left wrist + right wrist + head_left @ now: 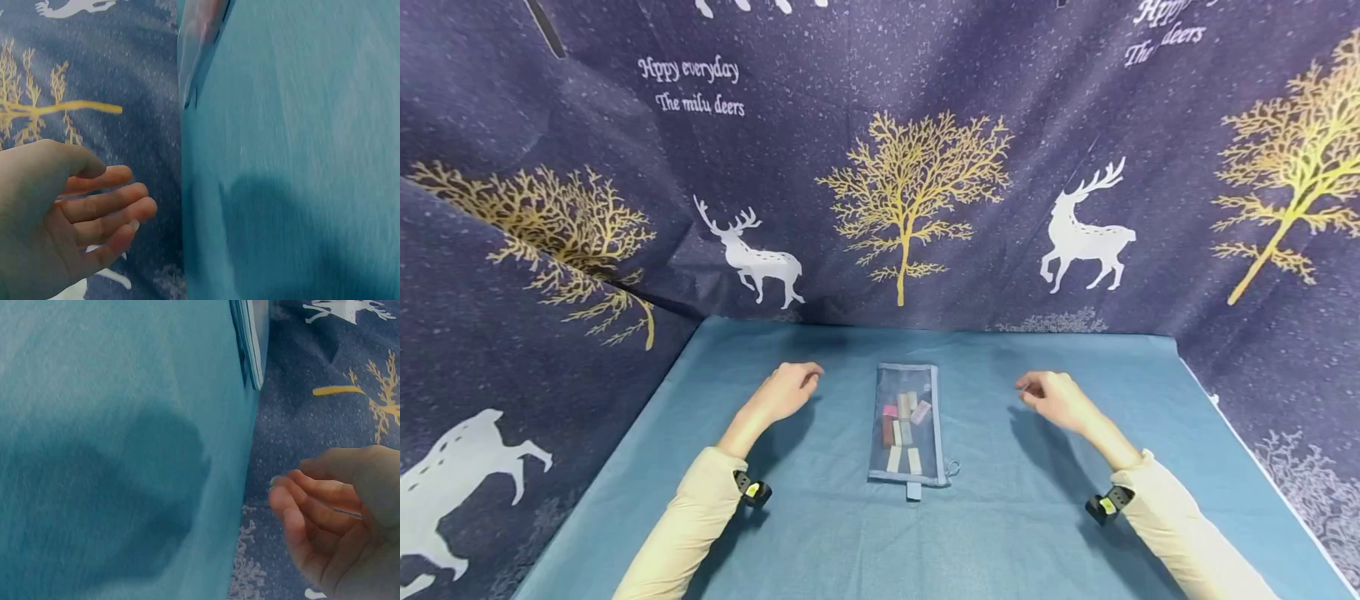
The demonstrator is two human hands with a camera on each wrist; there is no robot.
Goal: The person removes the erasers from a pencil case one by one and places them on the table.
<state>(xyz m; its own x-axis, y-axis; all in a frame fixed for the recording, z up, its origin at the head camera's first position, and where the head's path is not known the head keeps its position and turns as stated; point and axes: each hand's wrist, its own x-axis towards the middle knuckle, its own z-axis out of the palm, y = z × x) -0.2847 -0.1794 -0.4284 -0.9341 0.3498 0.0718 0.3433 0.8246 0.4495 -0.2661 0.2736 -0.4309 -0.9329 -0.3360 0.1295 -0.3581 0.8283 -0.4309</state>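
Note:
A see-through mesh zip pouch (891, 379) with a blue-grey border lies flat at the middle of the table. Several small blocks (906, 432) in white, grey, pink and dark red show through its mesh; they look like erasers, but I cannot tell for sure. To the pouch's left, my left hand (786, 390) hovers over the cloth, fingers loosely bent around nothing. My right hand (1056, 400) hangs to the right of the pouch, also holding nothing, its fingers relaxed. Both wrist views show each hand (94, 212) with bare, loosely curved fingers, apart from the pouch.
A blue cloth (820, 533) covers the table. Behind it and at the sides hangs a dark blue curtain (850, 250) printed with deer and golden trees. A zipper pull ring (953, 468) sticks out at the pouch's lower right corner, and a fabric tab (913, 492) at its near edge.

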